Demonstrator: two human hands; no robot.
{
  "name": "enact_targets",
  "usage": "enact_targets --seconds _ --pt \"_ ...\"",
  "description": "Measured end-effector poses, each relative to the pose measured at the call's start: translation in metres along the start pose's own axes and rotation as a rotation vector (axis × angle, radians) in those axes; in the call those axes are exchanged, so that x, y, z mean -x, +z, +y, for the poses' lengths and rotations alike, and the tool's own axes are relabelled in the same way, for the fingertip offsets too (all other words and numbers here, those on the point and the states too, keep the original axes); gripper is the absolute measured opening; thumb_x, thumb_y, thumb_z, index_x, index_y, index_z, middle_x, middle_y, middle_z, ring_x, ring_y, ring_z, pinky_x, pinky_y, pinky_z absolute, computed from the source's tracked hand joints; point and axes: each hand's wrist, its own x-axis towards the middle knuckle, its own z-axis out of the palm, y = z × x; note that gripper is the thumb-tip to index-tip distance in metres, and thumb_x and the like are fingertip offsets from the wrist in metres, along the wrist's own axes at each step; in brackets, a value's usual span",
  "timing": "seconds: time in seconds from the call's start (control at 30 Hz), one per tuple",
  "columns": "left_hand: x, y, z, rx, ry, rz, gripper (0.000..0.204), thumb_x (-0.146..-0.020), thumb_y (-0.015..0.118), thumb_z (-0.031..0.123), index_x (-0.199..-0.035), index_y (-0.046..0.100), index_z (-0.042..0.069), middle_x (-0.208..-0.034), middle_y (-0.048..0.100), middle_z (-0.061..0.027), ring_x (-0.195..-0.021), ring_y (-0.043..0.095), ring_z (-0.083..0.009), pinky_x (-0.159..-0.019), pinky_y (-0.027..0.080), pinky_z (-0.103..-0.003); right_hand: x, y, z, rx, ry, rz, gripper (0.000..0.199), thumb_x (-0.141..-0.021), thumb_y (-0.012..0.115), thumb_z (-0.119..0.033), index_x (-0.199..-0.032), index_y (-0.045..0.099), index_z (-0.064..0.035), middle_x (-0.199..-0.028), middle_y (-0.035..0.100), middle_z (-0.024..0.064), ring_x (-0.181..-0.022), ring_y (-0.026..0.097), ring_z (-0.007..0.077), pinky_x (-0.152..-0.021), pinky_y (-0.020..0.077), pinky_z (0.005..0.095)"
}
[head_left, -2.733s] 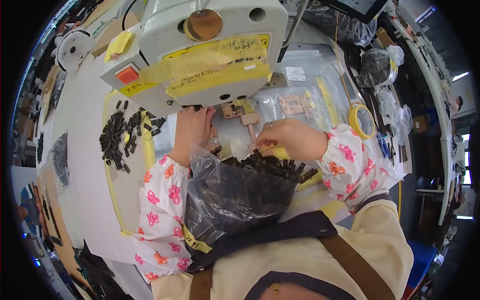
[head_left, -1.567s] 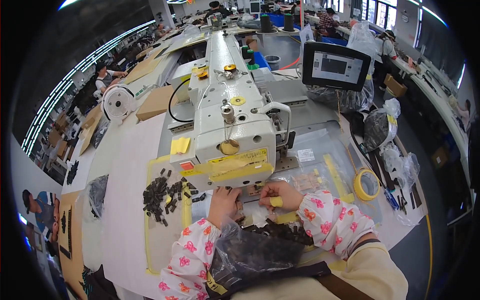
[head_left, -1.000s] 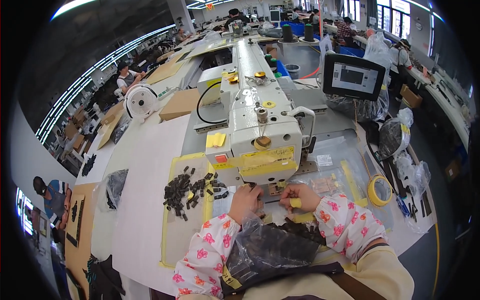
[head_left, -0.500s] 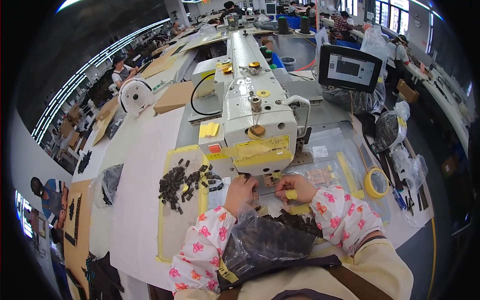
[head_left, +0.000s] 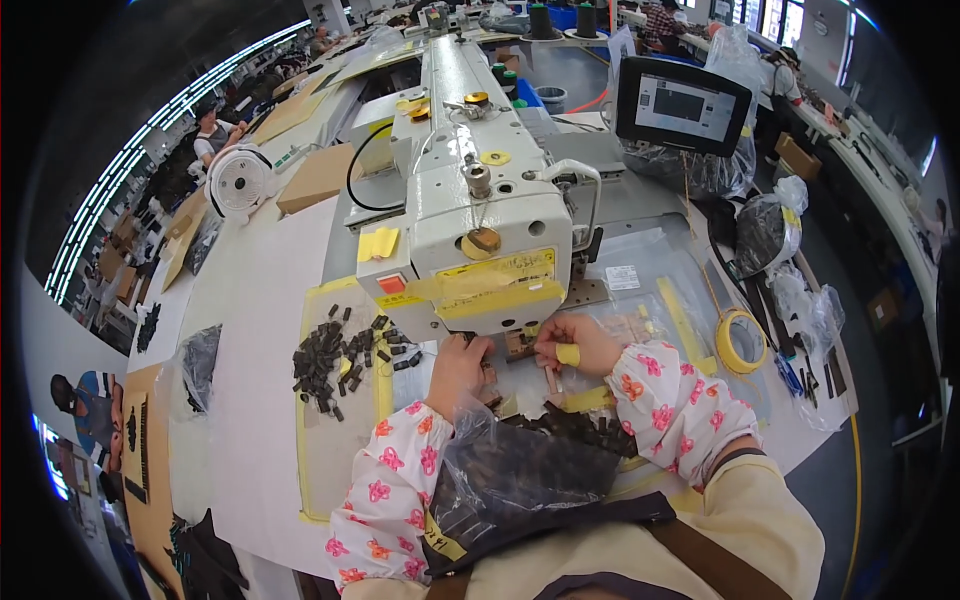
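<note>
A white industrial sewing machine [head_left: 480, 220] stands before me, and both hands work beneath the front of its head. My left hand [head_left: 460, 372] is closed at the left of the work area, its fingertips partly hidden, so what they hold cannot be made out. On the right, my right hand [head_left: 582, 345] pinches with thumb and forefinger; whatever is between them is too small to name. Yellow tape [head_left: 568, 354] wraps one of its fingers. Below the hands lies a clear plastic bag [head_left: 530, 465] full of small dark pieces. More small black pieces [head_left: 325, 360] are heaped left of my left hand.
A screen [head_left: 683, 105] stands at the right of the machine. A yellow tape roll [head_left: 741, 342] lies on the right of the table, near filled plastic bags [head_left: 768, 235]. At the left are a white fan [head_left: 240, 182] and a cardboard box [head_left: 315, 178]. Other people sit farther off.
The whole view has shifted, so the machine and table appear higher and farther left. Both hands stay under the machine head, their fingers still closed.
</note>
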Motion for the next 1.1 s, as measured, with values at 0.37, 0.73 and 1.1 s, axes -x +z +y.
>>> enact_targets --seconds 0.37,0.73,1.1 --pt "-0.015 0.003 0.001 0.13 -0.002 0.05 0.02 -0.069 0.049 0.001 -0.084 0.06 0.007 -0.076 0.057 -0.0152 -0.069 0.055 -0.0352 -0.062 0.045 -0.041 -0.012 -0.027 0.003 0.159 -0.101 0.088 0.016 -0.076 0.062 -0.003 -0.09 0.056 0.0037 -0.076 0.06 0.0038 -0.071 0.056 0.0073 -0.065 0.0457 0.0219" --pt "-0.015 -0.011 0.021 0.09 -0.028 0.015 0.015 -0.075 0.055 0.015 -0.084 0.064 0.007 -0.064 0.059 -0.0155 -0.057 0.058 -0.033 -0.053 0.046 -0.038 -0.002 -0.018 -0.014 0.578 -0.272 0.125 0.01 -0.07 0.062 -0.003 -0.08 0.061 0.0001 -0.072 0.061 0.0086 -0.065 0.058 0.0122 -0.061 0.0464 0.0274" --pt "-0.011 0.0 0.007 0.0 0.053 -0.015 0.026 -0.069 0.056 0.007 -0.095 0.055 0.005 -0.064 0.056 -0.0145 -0.062 0.056 -0.0325 -0.056 0.044 -0.042 0.004 -0.008 -0.007 0.579 -0.284 0.177 0.011 -0.071 0.064 -0.007 -0.08 0.061 -0.0008 -0.073 0.061 0.0088 -0.065 0.06 0.0172 -0.061 0.0476 0.0273"
